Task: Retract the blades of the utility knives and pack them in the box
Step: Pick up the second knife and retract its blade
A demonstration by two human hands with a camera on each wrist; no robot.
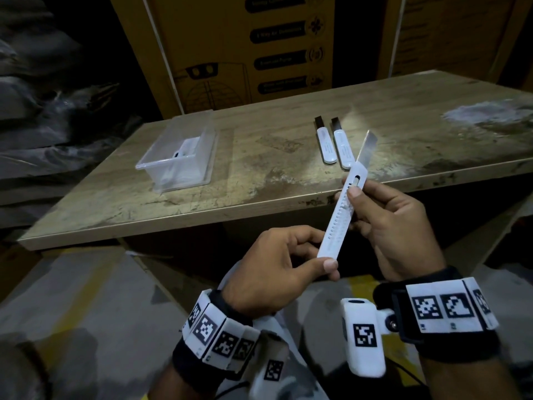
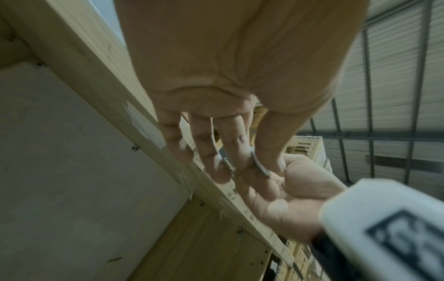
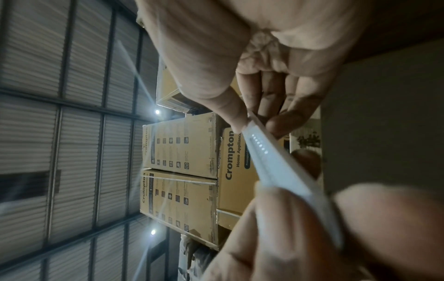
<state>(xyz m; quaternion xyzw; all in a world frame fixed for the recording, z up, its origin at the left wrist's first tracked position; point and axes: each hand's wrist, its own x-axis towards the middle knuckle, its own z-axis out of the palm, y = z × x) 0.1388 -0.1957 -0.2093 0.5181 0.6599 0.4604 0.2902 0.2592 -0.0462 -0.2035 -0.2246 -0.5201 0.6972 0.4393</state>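
I hold a white utility knife [image 1: 340,209] in both hands, just in front of the table's near edge, its blade [image 1: 367,147] still out and pointing up and away. My left hand [image 1: 277,269] pinches the butt end between thumb and fingers. My right hand [image 1: 386,220] grips the upper body, thumb lying on the slider. In the right wrist view the knife [image 3: 271,161] runs between the two hands. Two more white knives [image 1: 327,145] [image 1: 343,150] lie side by side on the table with blades out. A clear plastic box [image 1: 180,153] at the left holds at least one white knife.
The worn wooden table [image 1: 259,174] has bare room between the box and the loose knives. Large yellow cardboard cartons [image 1: 230,47] stand right behind it. Dark bags [image 1: 43,96] are piled to the left. The floor below shows yellow lines.
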